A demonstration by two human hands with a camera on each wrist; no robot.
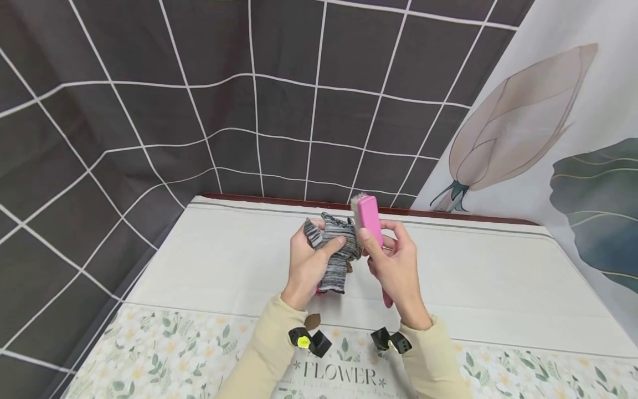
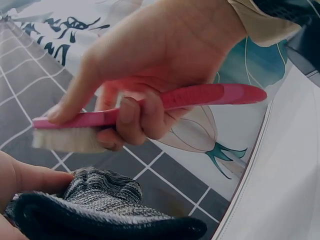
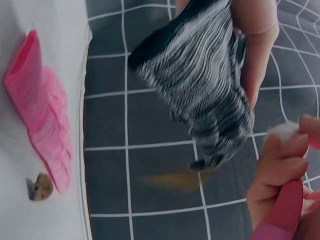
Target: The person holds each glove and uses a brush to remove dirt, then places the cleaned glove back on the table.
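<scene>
One "FLOWER" tablecloth (image 1: 340,374) lies beneath hands (image 1: 305,269) (image 1: 400,271) and brush (image 1: 369,217).

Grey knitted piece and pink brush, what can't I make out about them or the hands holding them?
Grey knitted piece: right wrist view, cut off by the top edge.
Left hand: head view, most fingers hidden behind the knit.
Pink brush: right wrist view, bristles mostly hidden by the right hand.
Brown streak: right wrist view, too blurred to identify.
</scene>
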